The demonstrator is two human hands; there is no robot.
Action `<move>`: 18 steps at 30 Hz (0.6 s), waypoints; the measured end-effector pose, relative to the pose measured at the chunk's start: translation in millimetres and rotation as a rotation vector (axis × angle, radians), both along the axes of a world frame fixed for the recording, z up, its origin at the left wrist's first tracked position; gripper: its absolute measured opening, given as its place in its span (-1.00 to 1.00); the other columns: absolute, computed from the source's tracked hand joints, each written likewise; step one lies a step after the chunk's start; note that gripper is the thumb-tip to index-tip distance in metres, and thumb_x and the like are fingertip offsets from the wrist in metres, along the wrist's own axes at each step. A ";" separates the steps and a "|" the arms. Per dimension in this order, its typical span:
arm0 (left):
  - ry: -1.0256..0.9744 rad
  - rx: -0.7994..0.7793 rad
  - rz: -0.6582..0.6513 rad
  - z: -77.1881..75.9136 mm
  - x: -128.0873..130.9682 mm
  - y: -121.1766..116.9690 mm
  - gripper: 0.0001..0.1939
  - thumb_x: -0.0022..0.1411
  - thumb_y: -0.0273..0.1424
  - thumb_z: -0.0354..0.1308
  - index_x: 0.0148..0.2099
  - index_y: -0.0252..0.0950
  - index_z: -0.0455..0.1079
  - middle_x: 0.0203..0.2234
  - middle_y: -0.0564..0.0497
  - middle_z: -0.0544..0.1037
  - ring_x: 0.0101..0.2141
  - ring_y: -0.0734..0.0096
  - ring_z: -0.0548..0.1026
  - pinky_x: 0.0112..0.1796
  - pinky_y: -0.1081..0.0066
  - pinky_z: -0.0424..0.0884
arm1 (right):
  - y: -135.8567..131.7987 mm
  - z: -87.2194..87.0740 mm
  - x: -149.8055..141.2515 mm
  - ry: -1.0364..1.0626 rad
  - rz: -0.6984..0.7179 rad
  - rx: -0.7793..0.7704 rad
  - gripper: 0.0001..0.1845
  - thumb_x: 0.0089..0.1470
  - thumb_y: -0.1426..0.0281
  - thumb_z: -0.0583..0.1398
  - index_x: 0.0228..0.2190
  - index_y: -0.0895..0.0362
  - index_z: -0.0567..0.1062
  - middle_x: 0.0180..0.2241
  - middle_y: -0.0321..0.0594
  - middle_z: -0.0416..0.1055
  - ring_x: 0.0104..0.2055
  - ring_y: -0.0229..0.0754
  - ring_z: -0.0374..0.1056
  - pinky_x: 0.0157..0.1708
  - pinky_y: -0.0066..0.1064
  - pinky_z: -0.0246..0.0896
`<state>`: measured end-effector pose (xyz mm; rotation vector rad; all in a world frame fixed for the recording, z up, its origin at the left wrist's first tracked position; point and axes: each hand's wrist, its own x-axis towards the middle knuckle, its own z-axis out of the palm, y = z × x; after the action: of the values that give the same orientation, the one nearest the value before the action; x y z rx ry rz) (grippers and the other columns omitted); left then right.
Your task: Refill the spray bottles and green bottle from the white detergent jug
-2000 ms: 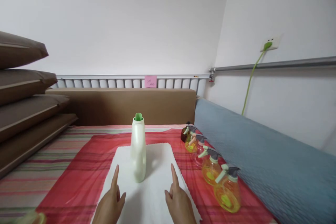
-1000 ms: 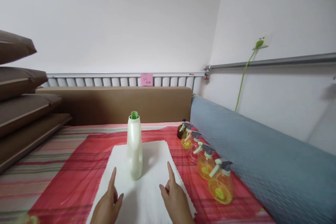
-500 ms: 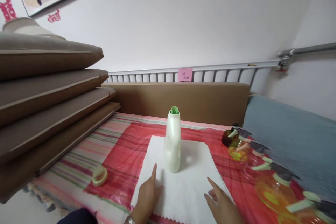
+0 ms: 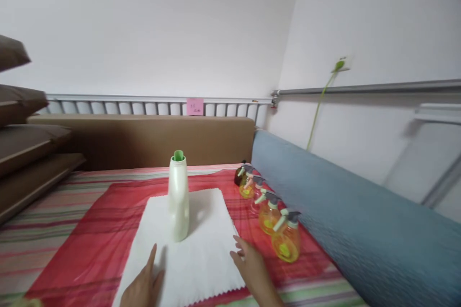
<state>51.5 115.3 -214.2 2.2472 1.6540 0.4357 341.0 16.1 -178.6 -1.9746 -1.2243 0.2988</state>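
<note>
Two white walls [image 4: 162, 29] meet behind everything. Blue padding [image 4: 342, 196] on the right and a brown stack [image 4: 25, 153] on the left are cut off by the picture edges. Red cloth [image 4: 82, 235] lies under a white cloth [image 4: 201, 254]. Five spray bottles [image 4: 285, 247] line its right, the far ones overlapping. The bottle [image 4: 178, 206] stands upright on the white cloth, ahead of and between both grips, apart from each. The left hand [image 4: 141, 284], cut off below, has its grip spread, forefinger out, curled fingers hard to make out. The right hand [image 4: 249, 261] is spread too, thumb apart, by the white cloth's edge; its forefinger, aimed ahead a second ago, now leans left. Writing on the note [image 4: 195, 106] is illegible. Half a second ago a pale round thing [image 4: 27, 303] showed whole; now just a blurred scrap remains, lower left.
</note>
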 end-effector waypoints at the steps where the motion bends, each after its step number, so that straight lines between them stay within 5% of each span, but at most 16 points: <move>1: 0.003 -0.001 -0.009 -1.5 -0.9 0.9 -0.39 0.30 -0.26 -0.31 0.32 -0.35 -0.34 -0.33 -0.14 0.55 -0.31 0.16 0.54 -0.32 0.29 0.35 | -11.4 1.5 10.2 0.024 -0.043 0.012 -0.60 0.02 0.37 0.05 -0.11 0.21 0.44 -0.25 -0.10 0.53 -0.25 -0.14 0.47 -0.26 -0.44 0.33; 7: -0.009 0.025 -0.046 -9.2 -5.4 5.6 -0.39 0.30 -0.23 -0.34 0.32 -0.31 -0.37 -0.24 -0.16 0.54 -0.22 0.11 0.53 -0.25 0.22 0.37 | -91.8 8.4 71.5 0.079 -0.329 0.025 -0.49 -0.04 0.22 -0.01 -0.13 0.27 0.40 -0.25 0.03 0.52 -0.18 -0.04 0.45 -0.16 -0.31 0.30; 12: -0.055 0.023 -0.012 -3.3 -3.7 1.3 -0.43 0.27 -0.31 -0.27 0.30 -0.34 -0.16 -0.24 -0.14 0.53 -0.23 0.18 0.52 -0.25 0.29 0.37 | -103.4 15.4 95.8 0.050 -0.419 0.030 -0.29 -0.22 0.10 0.06 -0.10 0.35 0.33 -0.02 0.32 0.33 0.06 0.25 0.24 0.01 -0.01 0.12; 15: -0.237 0.035 0.064 25.9 6.1 5.0 -0.43 0.23 -0.30 -0.16 0.26 -0.38 -0.07 -0.32 -0.07 0.51 -0.38 0.29 0.50 -0.30 0.35 0.37 | -87.4 14.9 88.7 0.120 -0.303 0.020 -0.37 -0.23 0.08 0.08 -0.16 0.24 0.38 -0.06 0.24 0.39 0.01 0.20 0.31 0.00 -0.06 0.16; 18: -0.539 0.171 0.088 73.9 27.8 17.9 -0.42 0.16 -0.16 -0.04 0.14 -0.41 0.12 -0.19 -0.16 0.44 -0.30 0.23 0.47 -0.23 0.28 0.38 | -72.7 5.5 67.0 0.190 -0.191 0.025 -0.44 -0.20 0.07 0.10 -0.19 0.15 0.42 -0.11 0.10 0.46 -0.06 0.09 0.38 -0.05 -0.20 0.24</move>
<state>79.3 133.2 -140.3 1.9272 1.4679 1.1282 408.0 -56.6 -173.1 -1.9749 -0.9088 0.3631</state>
